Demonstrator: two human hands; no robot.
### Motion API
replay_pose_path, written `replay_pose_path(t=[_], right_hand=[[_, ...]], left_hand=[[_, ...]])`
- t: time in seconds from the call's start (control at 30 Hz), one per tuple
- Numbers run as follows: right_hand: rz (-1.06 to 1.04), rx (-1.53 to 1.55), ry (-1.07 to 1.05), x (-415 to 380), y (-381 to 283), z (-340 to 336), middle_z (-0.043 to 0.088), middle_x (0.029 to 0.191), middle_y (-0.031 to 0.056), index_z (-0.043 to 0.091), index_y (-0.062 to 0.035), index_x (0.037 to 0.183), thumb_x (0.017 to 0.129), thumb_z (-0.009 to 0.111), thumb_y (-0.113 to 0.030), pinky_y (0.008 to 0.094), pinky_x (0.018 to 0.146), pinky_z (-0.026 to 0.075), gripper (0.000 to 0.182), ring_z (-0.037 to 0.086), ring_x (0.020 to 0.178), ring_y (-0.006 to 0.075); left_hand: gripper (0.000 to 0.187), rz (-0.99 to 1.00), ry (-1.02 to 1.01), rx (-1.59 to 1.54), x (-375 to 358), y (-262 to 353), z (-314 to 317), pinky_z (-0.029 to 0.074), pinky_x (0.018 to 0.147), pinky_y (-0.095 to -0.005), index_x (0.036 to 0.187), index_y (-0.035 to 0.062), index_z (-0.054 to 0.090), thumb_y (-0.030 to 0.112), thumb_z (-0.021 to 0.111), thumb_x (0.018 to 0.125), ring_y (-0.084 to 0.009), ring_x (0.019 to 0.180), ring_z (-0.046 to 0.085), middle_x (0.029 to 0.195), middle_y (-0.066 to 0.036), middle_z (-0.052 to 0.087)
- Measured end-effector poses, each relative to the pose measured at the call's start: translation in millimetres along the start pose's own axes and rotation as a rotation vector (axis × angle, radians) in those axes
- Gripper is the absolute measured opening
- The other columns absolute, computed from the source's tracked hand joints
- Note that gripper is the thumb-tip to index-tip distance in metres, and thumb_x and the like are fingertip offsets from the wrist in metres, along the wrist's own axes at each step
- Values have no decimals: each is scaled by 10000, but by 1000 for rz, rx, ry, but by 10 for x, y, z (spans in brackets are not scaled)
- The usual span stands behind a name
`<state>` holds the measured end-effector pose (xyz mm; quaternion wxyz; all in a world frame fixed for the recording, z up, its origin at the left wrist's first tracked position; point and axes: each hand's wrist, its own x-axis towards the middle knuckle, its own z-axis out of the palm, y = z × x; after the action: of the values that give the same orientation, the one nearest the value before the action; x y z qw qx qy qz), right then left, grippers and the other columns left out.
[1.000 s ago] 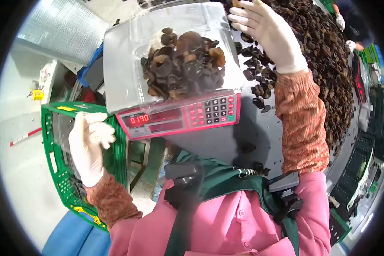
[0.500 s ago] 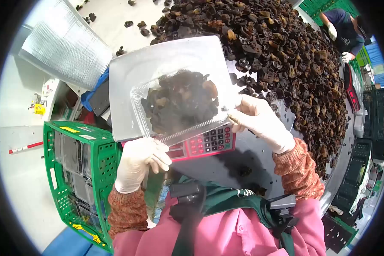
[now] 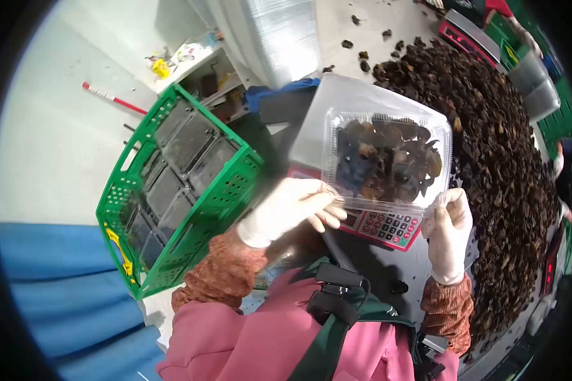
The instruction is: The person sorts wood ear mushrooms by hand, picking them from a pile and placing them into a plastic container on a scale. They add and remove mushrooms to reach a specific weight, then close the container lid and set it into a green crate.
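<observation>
A clear plastic box [image 3: 388, 162] with dark wood-ear-like pieces inside sits above the plate of a scale [image 3: 311, 130] with a red-edged keypad. My left hand [image 3: 292, 209], in a white glove, touches the box's near left corner with its fingertips pressed together. At the near right corner my right hand [image 3: 448, 232], also gloved, pinches the box's rim between thumb and fingers. The lid looks to be down over the pieces.
A large heap of dark pieces [image 3: 502, 178] covers the right side. On the left stands a green crate [image 3: 229, 184] holding packed clear boxes. Stacked clear trays [image 3: 286, 44] stand at the back. Another scale [image 3: 470, 38] and a co-worker's arm [image 3: 524, 35] are at the upper right.
The view has turned, so the box, scale and crate appear farther right. My hands remain at the box's near corners, and another scale has come into view at the upper right.
</observation>
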<state>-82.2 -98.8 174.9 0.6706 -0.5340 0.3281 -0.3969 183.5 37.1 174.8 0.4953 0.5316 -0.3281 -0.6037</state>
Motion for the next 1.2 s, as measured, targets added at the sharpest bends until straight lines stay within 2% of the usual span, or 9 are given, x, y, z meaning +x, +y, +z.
replay_pose_path(t=[0.13,0.2,0.37,0.67,0.77,0.93,1.07,1.13,1.2], right_hand=[[-59,-136,-159,-99,-209,491,599,876,24,524,-46,1044,984,596,-7,237,621,510,101,590,699,77],[52,-52,-349,-142,-89,698,643,950,53,548,-25,1130,985,585,5,263,723,537,153,639,796,110],[34,22,-430,-220,70,747,640,1246,159,429,-10,1445,1000,537,19,303,899,528,458,666,970,173],[97,-153,12,-411,340,-271,690,1108,82,524,10,1359,1045,550,-185,270,803,486,370,625,852,112],[135,-115,105,-555,369,-516,699,1054,72,567,14,1300,1047,543,-170,260,779,484,313,615,810,105],[131,-64,256,-716,432,-873,704,1026,78,573,24,1273,1058,486,-128,262,750,486,277,604,784,108],[110,-121,402,-823,329,-959,704,1012,99,581,41,1274,1048,449,-80,264,745,485,287,603,775,131],[68,-204,421,-919,206,-967,696,1019,67,592,25,1281,1056,467,-107,267,767,496,290,604,840,114],[85,-174,522,-1166,203,-1103,703,1044,64,598,10,1287,1058,503,-163,267,788,491,303,622,847,119]], left_hand=[[632,354,-227,-413,-268,-161,-426,547,984,-450,1479,-2,383,239,665,968,-314,1268,583,1425,-153,533],[543,325,385,-280,-459,-112,-383,557,949,-496,1441,26,436,217,646,978,-262,1237,595,1381,-100,553],[317,532,598,-631,-1004,-142,-1308,595,818,-463,1321,127,602,252,590,1029,-253,1122,660,1340,-110,632],[745,-536,961,1321,-1262,-741,-2135,536,764,-447,850,-45,739,681,574,898,-385,834,711,851,-258,726],[713,-498,911,1413,-1161,-326,-1967,536,814,-469,937,-28,748,666,590,883,-413,928,695,928,-293,702],[587,508,894,1323,-305,800,-1860,500,1006,-382,1290,-67,608,274,793,850,-329,1170,639,1273,-240,646],[761,1037,893,1483,669,2153,-1424,334,1163,-422,1449,-63,448,401,732,916,-384,1380,439,1487,-281,456],[708,986,908,1789,1214,2761,-1723,321,1169,-389,1479,-60,428,439,595,1006,-336,1410,424,1516,-271,441],[450,546,485,1615,2050,3501,-2867,462,804,-339,1191,-52,637,360,575,1021,-197,913,583,980,-101,621]])
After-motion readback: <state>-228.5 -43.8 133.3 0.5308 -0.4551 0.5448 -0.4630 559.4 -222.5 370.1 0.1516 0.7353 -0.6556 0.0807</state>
